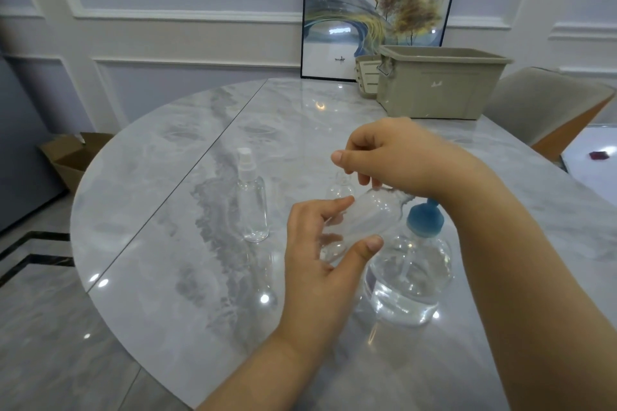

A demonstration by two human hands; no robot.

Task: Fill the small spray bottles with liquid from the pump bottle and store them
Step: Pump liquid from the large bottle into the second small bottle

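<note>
- My left hand (317, 243) grips a clear small spray bottle (364, 220), held tilted above the tabletop (167, 210), its neck pointing toward 2 o'clock.
- My right hand (397, 157) has its fingers curled at that bottle's neck; the part it pinches there is hidden, so I cannot tell what it holds.
- The pump bottle (414, 277), blue-topped and part full of clear liquid, stands just beside the held bottle at 4 o'clock.
- A second spray bottle (252, 200), capped in white, stands upright at 9 o'clock, apart from both hands.
- Another clear bottle (339, 188) stands behind the hands, partly hidden.
- A beige storage bin (440, 83) sits at 1 o'clock on the far edge, before a framed picture (377, 3).
</note>
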